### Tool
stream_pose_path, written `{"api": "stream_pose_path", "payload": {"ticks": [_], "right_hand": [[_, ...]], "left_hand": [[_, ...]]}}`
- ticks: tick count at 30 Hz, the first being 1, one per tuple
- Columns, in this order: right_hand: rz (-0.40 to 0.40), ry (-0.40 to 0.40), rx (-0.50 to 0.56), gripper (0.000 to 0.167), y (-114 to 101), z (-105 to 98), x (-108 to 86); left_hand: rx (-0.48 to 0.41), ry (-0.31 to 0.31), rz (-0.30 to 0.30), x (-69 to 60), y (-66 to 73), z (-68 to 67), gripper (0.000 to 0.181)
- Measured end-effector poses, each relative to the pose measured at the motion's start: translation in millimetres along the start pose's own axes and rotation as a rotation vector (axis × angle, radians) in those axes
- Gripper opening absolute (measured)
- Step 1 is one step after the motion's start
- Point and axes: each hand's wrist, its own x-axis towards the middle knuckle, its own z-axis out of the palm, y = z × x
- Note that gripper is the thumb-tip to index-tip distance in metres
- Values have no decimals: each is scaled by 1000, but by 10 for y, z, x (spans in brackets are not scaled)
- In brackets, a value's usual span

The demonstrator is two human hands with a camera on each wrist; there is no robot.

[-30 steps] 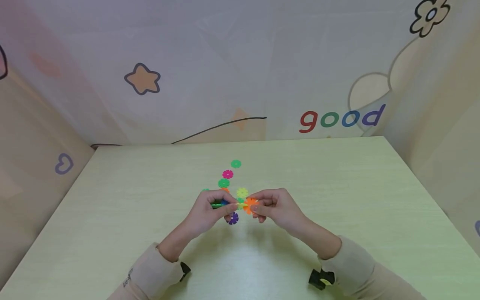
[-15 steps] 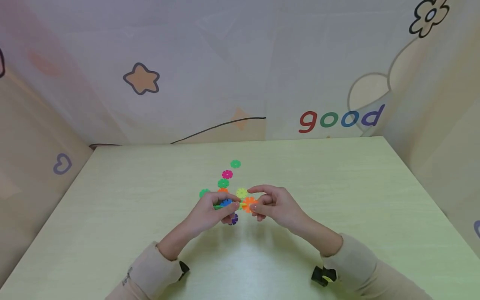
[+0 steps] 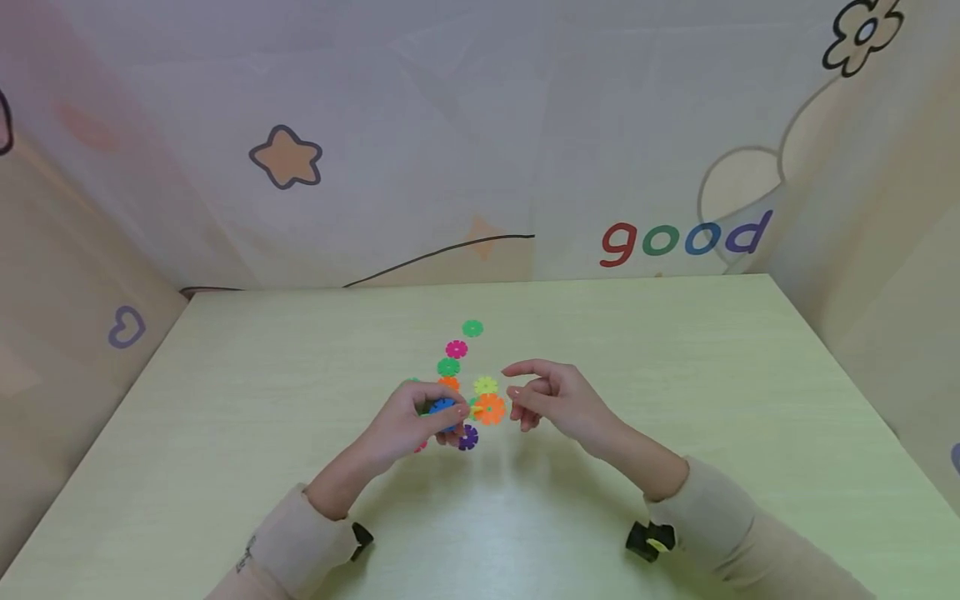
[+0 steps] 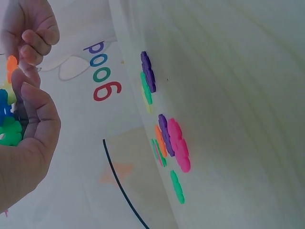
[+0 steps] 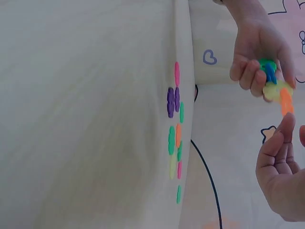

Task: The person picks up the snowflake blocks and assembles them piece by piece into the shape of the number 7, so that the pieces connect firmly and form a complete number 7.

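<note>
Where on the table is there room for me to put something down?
The table is bare from the right hand to its right edge, and from the left hand to its left edge. There's also bare room between the two sleeves. It's crowded in the middle, where flower discs lie beside and beyond the left hand.

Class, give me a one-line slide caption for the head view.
Left hand holding joined flower-shaped discs, right hand beside them, with other discs lying on the pale table.
</note>
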Motion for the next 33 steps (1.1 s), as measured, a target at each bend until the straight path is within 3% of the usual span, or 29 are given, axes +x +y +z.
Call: {"api": "stream_pose_path", "payload": {"ticks": [9, 19, 33], "right_hand": [[35, 63, -107, 35, -28, -168, 320], [-19, 42, -305, 38, -17, -329, 800], [19, 33, -478, 42, 148, -409, 1391]], "left_hand": [[-18, -24, -10, -38, -17, -80, 25], [-34, -30, -38, -61, 2, -100, 27], [-12, -48, -26, -49, 31, -101, 24]]}}
